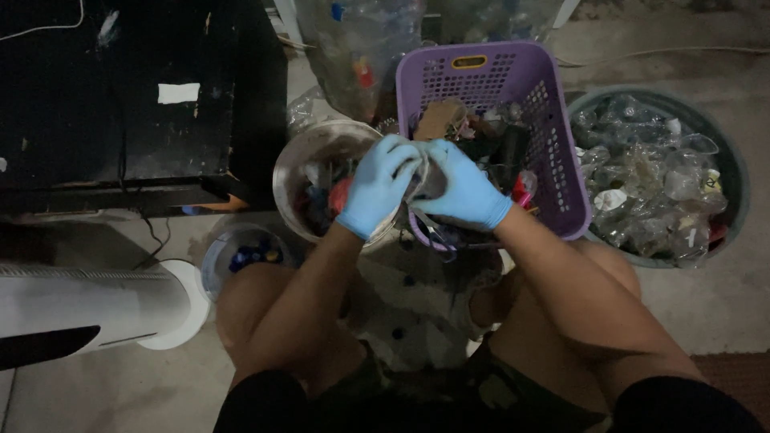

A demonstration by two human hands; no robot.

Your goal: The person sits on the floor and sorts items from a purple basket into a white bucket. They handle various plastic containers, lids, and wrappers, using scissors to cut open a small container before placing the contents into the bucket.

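- Here, my left hand [377,186], gloved in blue, is curling its fingers around a small clear plastic piece [427,178], gripping it from the left.
- My right hand [465,188], also gloved, is closing on the same piece from the right, so the two hands are touching.
- The piece is hanging between the round clear bucket [298,164] and the purple basket [525,88], just over their near rims.
- A grey tub of clear plastics [662,176] is sitting to the right, well apart; my knees are hemming the space below.
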